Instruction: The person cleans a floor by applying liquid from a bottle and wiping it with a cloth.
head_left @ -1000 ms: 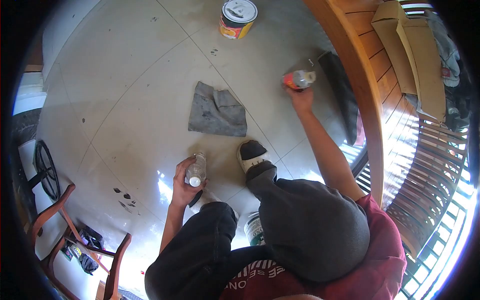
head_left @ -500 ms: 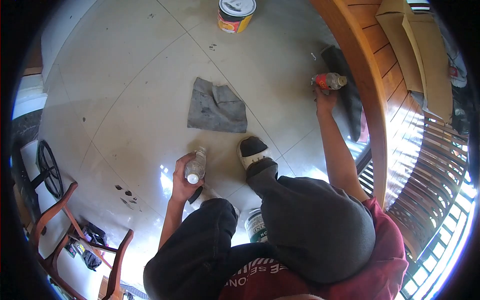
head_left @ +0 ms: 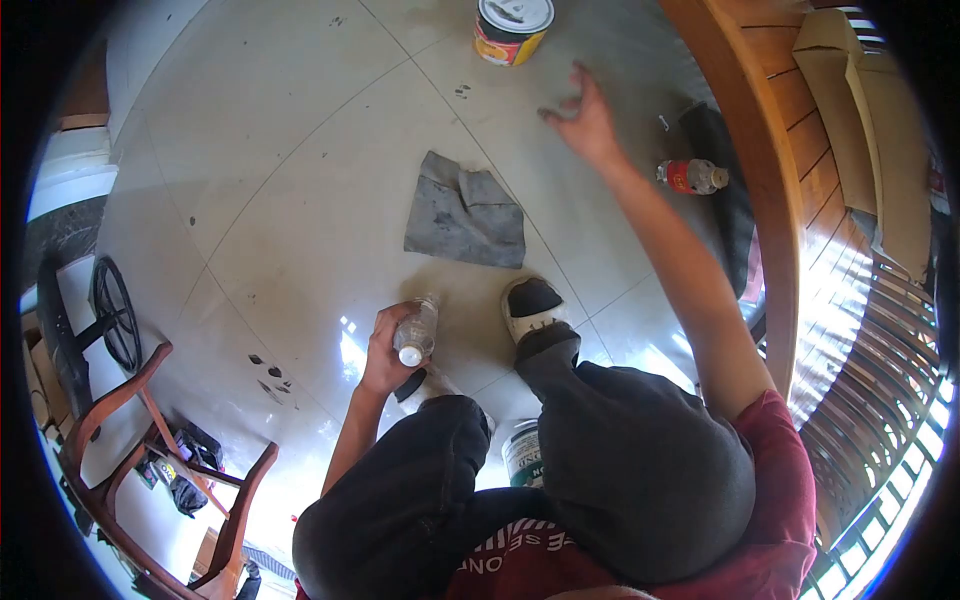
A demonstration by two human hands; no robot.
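Floor: pale tiles (head_left: pixel 300 180), scuffed, glare patches.
Edges: wooden rail (head_left: pixel 770 170) right; chair (head_left: pixel 150 440) lower left.
Open room: upper left.
Left hand (head_left: pixel 385 345): wrapped round clear bottle (head_left: pixel 415 332), near shoe.
Right hand (head_left: pixel 580 120): fingers spread, empty, between paint tin (head_left: pixel 512 28) and red-labelled bottle (head_left: pixel 692 176).
Cloth (head_left: pixel 465 212): centre floor.

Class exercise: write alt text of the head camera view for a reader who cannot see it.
Seen from above, a seated person's left hand grips a small clear bottle, while the right hand reaches open over the tiled floor between a grey cloth and a paint can. A red-labelled bottle lies nearby.
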